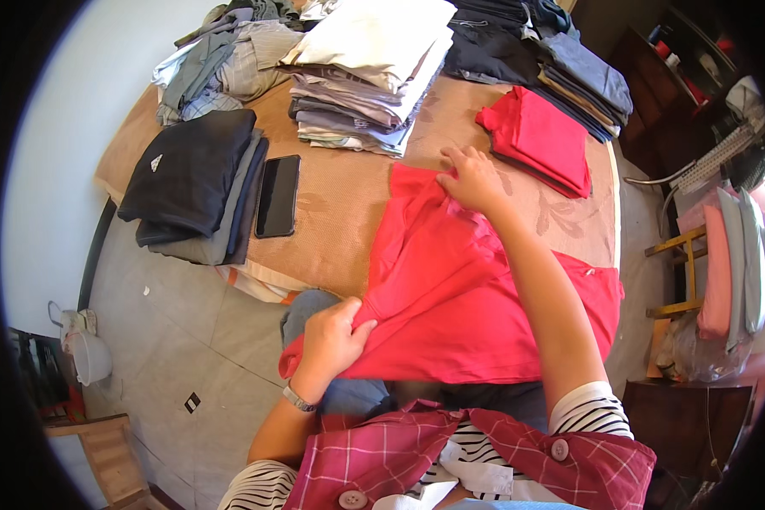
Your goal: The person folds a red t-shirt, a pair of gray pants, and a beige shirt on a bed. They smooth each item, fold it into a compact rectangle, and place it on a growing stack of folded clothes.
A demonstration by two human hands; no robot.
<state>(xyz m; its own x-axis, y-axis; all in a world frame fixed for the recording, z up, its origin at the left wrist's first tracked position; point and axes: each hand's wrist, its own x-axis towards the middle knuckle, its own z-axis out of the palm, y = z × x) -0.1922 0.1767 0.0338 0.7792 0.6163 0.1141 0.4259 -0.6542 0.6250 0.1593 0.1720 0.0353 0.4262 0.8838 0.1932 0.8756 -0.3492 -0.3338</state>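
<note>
A red garment (446,299) lies spread from the near part of the bed-like surface over my lap, with creases running across it. My left hand (338,335) grips its edge at the lower left, thumb on top. Farther up, my right hand (475,178) rests at the garment's upper edge with fingers bent; whether it pinches the cloth is not clear. Beyond that hand, to the right, sits a folded red garment (542,140) on top of a dark one. A black smartphone (278,196) lies left of the spread garment, beside a stack of dark folded clothes (188,178).
A tall stack of light folded clothes (370,44) stands at the back middle. Loose clothes (229,64) are heaped at the back left, and dark folded clothes (586,76) at the back right. A yellow-framed chair or rack (692,274) and hanging cloths (733,261) stand on the right.
</note>
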